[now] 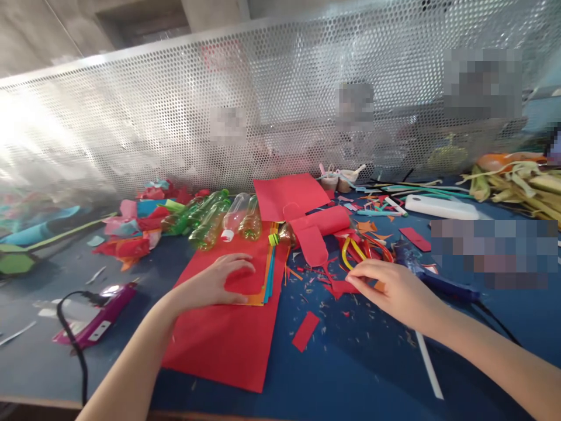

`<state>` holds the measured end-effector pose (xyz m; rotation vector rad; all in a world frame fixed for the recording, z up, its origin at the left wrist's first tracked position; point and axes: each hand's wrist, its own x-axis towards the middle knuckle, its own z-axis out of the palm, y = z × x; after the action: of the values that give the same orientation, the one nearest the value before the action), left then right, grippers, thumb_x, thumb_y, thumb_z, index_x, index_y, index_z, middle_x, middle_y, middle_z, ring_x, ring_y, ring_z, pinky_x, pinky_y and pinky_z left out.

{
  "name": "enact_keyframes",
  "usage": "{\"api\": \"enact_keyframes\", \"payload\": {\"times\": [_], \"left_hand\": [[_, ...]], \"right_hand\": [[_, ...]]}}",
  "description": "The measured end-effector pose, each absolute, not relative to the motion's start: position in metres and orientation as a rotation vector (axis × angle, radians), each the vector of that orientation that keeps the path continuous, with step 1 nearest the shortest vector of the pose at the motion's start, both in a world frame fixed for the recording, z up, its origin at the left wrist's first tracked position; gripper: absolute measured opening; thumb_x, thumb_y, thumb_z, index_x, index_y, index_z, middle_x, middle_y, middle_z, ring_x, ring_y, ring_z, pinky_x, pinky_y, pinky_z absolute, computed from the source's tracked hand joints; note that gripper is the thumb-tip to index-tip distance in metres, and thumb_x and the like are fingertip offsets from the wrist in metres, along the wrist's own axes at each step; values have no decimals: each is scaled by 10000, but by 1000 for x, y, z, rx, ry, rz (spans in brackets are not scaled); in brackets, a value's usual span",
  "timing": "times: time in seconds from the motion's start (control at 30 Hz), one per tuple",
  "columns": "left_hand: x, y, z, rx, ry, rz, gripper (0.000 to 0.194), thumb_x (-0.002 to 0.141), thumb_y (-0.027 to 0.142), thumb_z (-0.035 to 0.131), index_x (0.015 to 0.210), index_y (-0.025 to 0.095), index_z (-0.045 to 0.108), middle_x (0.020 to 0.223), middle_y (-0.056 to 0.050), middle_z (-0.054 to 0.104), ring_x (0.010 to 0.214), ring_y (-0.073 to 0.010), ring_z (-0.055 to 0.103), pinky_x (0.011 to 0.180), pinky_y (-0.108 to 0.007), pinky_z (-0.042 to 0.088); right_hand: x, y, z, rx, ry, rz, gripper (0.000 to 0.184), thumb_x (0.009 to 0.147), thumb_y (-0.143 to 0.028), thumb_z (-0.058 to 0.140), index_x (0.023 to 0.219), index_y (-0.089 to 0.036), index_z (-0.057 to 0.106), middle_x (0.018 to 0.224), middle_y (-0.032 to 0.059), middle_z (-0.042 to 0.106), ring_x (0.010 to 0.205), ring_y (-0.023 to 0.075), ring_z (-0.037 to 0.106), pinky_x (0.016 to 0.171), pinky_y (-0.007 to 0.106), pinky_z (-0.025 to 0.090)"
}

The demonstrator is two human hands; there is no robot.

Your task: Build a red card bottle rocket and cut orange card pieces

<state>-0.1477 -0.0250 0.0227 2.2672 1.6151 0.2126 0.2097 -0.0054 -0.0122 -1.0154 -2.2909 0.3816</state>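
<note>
My left hand (221, 280) lies over a stack of coloured paper (249, 297), its fingers spread and slightly curved. Under that stack is a large red sheet (219, 351). My right hand (394, 289) is closed in a pinch, with thumb and forefinger at the end of a red paper scrap (340, 287). Just beyond it are scissors with yellow handles (348, 252). A plastic bottle wrapped in red paper (328, 222), with a yellow-green cap, lies on its side between and beyond my hands. A blue glue gun (447, 285) lies beside my right wrist.
Several green and clear bottles (210, 222) lie at the back, near crumpled coloured paper (131, 234). A purple power strip (99, 318) with a black cord is on the left. Paper scraps litter the blue table (350, 374). A perforated metal screen (175, 117) stands behind; people are beyond it.
</note>
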Motion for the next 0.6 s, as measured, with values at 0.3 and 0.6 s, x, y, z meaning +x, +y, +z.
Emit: {"api": "enact_keyframes", "payload": {"times": [0.3,0.6], "left_hand": [[-150,-24,15,2321,1590,254,469,701,387,681,1148,294,573,1357,-56,517,1262,-270,459,1051,-427,373],[-130,-27,11,2382,1674,397,459,742,244,579,1197,285,531,1270,-42,575,1223,-257,483,1044,-419,373]], "right_hand": [[211,-6,-12,-1010,-2336,417,241,919,-303,456,824,-223,663,821,33,706,713,168,678,656,282,549],[210,-6,-14,-1026,-2374,448,259,926,-318,444,830,-229,667,829,29,706,710,166,677,638,273,545]]}}
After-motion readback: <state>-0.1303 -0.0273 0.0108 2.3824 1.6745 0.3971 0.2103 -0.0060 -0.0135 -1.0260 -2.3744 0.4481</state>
